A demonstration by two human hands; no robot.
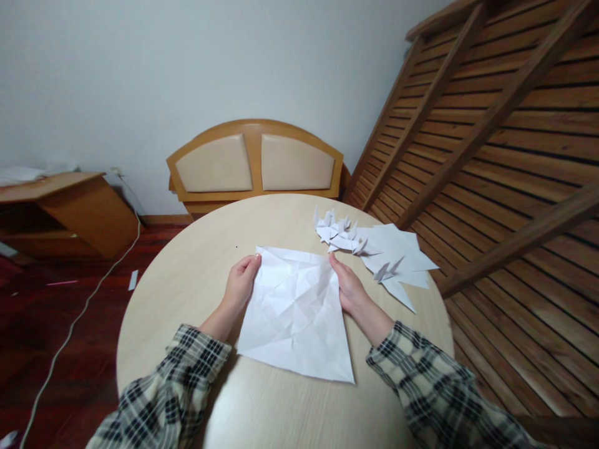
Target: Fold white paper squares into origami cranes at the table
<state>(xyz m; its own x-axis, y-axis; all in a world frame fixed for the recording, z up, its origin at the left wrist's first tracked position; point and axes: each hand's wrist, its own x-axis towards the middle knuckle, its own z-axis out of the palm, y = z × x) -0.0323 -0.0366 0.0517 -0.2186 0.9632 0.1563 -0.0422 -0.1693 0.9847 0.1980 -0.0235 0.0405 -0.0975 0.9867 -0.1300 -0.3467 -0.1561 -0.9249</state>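
Observation:
A square sheet of white paper (294, 312), covered in crisscross creases, is spread out between my two hands over the round table. My left hand (242, 279) pinches it near the far left corner, thumb on top. At the far right corner my right hand (347, 284) grips the edge the same way. The near edge of the sheet hangs toward me, its right corner lowest. Beyond my right hand stand several folded white paper cranes (341, 231), grouped close together. One more paper crane (388, 270) sits apart from them, on loose white sheets.
Flat white sheets (397, 246) lie fanned out at the table's right side. The round pale table (178, 299) stands before a wooden headboard (255, 159). A slatted wooden frame (505, 156) leans at the right. Left are a desk (79, 212) and a cable (88, 299) on the floor.

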